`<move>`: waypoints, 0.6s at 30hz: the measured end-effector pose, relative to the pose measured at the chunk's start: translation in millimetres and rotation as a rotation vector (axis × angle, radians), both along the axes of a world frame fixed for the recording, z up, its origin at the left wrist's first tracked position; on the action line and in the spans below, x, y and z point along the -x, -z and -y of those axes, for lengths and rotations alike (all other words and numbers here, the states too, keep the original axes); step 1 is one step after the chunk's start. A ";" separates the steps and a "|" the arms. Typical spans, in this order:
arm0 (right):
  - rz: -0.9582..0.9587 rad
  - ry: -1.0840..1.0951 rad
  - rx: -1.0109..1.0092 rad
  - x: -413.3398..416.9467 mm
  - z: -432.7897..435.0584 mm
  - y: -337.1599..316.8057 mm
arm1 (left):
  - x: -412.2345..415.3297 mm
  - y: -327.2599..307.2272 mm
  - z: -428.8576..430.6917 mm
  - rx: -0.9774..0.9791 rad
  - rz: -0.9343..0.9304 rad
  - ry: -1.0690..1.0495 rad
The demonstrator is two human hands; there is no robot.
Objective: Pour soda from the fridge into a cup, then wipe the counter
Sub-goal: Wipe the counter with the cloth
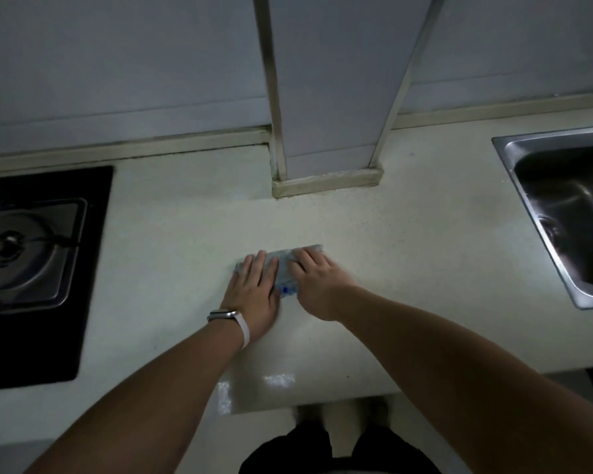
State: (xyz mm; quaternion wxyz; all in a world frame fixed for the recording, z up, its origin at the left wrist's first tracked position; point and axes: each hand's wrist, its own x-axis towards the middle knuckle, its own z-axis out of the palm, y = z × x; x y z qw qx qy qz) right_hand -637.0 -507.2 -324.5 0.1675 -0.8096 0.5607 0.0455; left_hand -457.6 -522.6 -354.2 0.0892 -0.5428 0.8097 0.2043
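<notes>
A folded grey-blue cloth (285, 265) with a small blue print lies flat on the pale counter (172, 241), roughly in its middle. My left hand (255, 285) lies flat on the cloth's left part, fingers straight and pointing away from me. My right hand (314, 280) presses on the cloth's right part, its fingers slightly bent over the fabric. Both hands sit side by side, almost touching. No soda, cup or fridge is in view.
A black gas hob (31, 268) with a metal burner sits at the left. A steel sink (562, 213) is set into the counter at the right. A tiled pillar (326, 148) juts out from the back wall. The counter's front edge runs below my arms.
</notes>
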 end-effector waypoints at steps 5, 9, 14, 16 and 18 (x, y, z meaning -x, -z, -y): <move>-0.041 0.005 -0.013 -2.0 -52.0 -0.3 | 6.8 -0.7 -62.0 0.013 0.021 -0.023; -0.078 0.024 0.000 5.7 -85.6 1.4 | 17.4 -2.9 -92.3 -0.009 0.022 0.001; -0.056 0.049 -0.008 23.0 -111.5 2.9 | 32.5 -5.3 -116.2 -0.009 0.074 0.032; -0.023 0.054 -0.021 34.4 -115.7 2.3 | 42.0 -7.1 -121.3 -0.009 0.076 0.040; 0.000 0.058 -0.022 47.1 -118.7 1.2 | 52.1 -5.8 -123.1 -0.011 0.079 0.047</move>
